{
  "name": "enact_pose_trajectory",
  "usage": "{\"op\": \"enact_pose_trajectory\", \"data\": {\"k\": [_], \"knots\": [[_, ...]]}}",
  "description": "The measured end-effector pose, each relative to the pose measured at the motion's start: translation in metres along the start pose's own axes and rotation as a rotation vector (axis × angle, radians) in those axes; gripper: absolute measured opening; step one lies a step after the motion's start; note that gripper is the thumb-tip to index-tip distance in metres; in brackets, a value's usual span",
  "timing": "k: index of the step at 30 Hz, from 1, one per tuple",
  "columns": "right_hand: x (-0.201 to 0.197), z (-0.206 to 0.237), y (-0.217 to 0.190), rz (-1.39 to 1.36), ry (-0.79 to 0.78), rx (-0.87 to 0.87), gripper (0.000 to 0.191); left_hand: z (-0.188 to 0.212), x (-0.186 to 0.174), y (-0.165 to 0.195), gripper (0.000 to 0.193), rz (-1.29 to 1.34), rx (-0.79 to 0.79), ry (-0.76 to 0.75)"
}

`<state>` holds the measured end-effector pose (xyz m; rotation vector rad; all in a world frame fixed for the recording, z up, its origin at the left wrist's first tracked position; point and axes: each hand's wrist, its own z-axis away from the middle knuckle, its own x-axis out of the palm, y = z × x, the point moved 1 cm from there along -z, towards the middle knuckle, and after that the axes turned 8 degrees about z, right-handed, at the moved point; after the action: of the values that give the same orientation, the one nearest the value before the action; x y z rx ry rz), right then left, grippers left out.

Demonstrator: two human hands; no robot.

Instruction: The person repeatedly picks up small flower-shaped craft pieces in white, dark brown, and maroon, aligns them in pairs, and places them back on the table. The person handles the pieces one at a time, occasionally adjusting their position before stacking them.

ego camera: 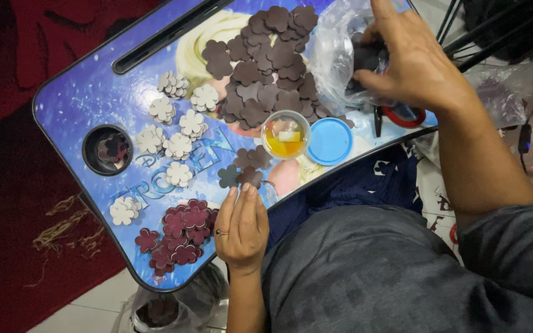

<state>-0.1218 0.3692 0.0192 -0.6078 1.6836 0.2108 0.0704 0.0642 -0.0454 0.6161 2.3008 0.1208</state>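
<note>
Right hand [411, 58] fingertips hidden inside clear plastic bag [340, 49]; scissors [399, 116] mostly covered by wrist.

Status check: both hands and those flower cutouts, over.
Left hand flat, fingertips on dark brown flower-shaped cutouts. Right hand reaching into clear plastic bag. Small open cup of yellow liquid close by.

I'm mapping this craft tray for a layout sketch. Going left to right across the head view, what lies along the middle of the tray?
Round cup hole → cream flower cutouts → small brown flower cutouts → open pot of amber liquid → blue lid → red-handled scissors.
</note>
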Motion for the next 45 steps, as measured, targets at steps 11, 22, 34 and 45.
{"op": "enact_pose_trajectory", "data": {"k": [11, 22, 34, 45], "knots": [[-0.002, -0.009, -0.009, -0.058, -0.073, -0.082, 0.14, -0.007, 0.001, 0.004, 0.022, -0.062, 0.013, -0.009], [0.009, -0.001, 0.002, -0.125, 0.044, 0.118, 0.118, 0.0, 0.005, 0.002, 0.023, -0.073, -0.012, -0.056], [-0.019, 0.009, 0.019, -0.172, 0.127, 0.194, 0.085, -0.005, 0.008, 0.001, 0.021, -0.084, -0.002, -0.075], [-0.062, 0.013, -0.036, -0.475, 0.033, 0.024, 0.076, 0.037, 0.014, -0.01, 0.039, 0.061, -0.251, 0.001]]}}
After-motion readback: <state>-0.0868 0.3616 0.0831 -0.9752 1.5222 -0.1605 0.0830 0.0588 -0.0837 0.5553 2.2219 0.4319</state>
